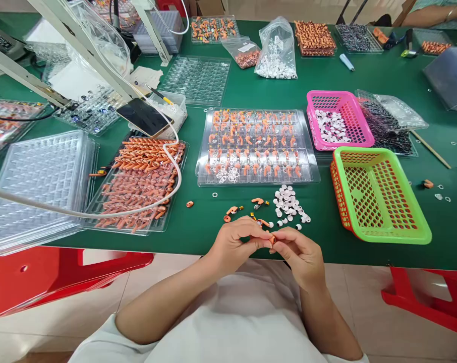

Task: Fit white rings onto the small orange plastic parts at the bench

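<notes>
Between the fingertips of my left hand (239, 239) and my right hand (298, 252) is a small orange plastic part (273, 240); both hands pinch it at the table's near edge. Its finer details are too small to make out. Just beyond my fingers lie a few orange hook-shaped pieces (234, 209) with dark and yellowish ends. A loose pile of small white caps (289, 201) sits beyond my right hand. Farther off, a clear plastic tray (307, 174) holds rows of similar orange pieces, with white rings (228, 174) heaped on its near left part.
To the right stand a green basket (421, 229) and a pink basket (313, 136) with white pieces. Trays of orange parts (137, 186) and stacked clear trays (35, 176) fill the left. A white cable (181, 171) loops over them. Another person's arm (425, 19) shows at top right.
</notes>
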Action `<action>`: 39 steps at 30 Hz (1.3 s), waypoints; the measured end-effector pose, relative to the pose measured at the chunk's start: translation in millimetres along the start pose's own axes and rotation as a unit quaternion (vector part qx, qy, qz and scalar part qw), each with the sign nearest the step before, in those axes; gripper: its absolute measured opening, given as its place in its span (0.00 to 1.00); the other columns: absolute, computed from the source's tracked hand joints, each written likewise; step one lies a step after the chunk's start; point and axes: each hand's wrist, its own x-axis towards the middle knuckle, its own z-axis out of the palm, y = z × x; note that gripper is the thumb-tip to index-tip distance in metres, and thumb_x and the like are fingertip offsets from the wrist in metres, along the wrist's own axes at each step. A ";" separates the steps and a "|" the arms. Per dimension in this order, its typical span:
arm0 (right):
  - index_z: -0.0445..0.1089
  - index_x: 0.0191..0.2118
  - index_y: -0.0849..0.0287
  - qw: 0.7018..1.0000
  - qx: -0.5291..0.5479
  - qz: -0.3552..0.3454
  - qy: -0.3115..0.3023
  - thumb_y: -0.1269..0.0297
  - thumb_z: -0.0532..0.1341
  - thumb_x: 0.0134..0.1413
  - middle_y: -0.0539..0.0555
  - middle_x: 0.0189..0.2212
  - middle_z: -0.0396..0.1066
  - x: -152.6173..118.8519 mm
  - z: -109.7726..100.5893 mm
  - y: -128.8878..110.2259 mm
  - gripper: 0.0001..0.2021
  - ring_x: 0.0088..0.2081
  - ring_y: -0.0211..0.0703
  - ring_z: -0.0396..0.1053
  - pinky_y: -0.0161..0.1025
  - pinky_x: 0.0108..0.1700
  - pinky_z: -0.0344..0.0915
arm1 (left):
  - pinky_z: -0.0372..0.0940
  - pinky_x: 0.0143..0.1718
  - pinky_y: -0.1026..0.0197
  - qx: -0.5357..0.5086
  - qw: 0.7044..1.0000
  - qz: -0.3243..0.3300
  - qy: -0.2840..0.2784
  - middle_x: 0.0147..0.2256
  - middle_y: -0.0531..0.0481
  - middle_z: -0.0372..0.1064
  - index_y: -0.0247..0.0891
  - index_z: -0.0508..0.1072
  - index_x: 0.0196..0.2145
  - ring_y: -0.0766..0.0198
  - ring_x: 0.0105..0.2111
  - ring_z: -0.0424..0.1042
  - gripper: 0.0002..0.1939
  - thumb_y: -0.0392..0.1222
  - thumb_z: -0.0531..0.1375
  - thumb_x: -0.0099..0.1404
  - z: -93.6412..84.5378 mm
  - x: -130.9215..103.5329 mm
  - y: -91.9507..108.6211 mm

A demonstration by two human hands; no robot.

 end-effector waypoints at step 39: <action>0.75 0.47 0.51 0.995 0.058 -0.064 -0.046 0.75 0.62 0.60 0.53 0.38 0.74 0.8 -4.7 4.3 0.14 0.41 0.40 0.72 0.36 0.41 0.73 | 0.74 0.34 0.69 0.163 0.963 0.213 0.009 0.35 0.47 0.76 0.37 0.77 0.39 0.68 0.33 0.78 0.06 0.32 0.65 0.63 3.9 -6.8 -3.5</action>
